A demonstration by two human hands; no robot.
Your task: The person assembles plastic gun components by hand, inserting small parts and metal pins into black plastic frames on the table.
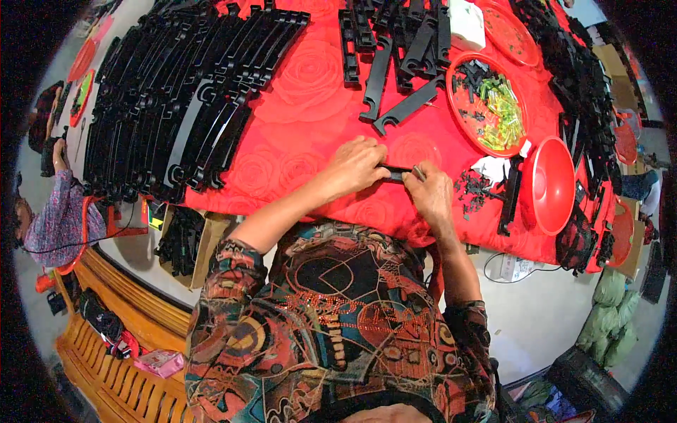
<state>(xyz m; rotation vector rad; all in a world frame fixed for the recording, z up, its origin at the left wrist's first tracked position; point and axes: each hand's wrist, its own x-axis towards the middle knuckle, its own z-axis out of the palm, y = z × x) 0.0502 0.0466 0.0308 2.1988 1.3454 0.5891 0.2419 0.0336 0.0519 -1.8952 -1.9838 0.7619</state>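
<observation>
Gripping one black part (396, 174): left hand (357, 166) and right hand (431, 192), fingers closed; small black pieces (477, 189), just right, liable to scatter if the latter swings outward.

8 o'clock: orange-brown slatted wooden bench (130, 384); on it, a glossy pink packet (161, 362) and, farther along the seat, a dark fabric bundle (102, 315). 9 o'clock: co-worker in a purple speckled garment (60, 224). 2 o'clock: brown cardboard box (616, 86). 4 o'clock: translucent pale-green plastic sacks (608, 321), clustered on the floor.
</observation>
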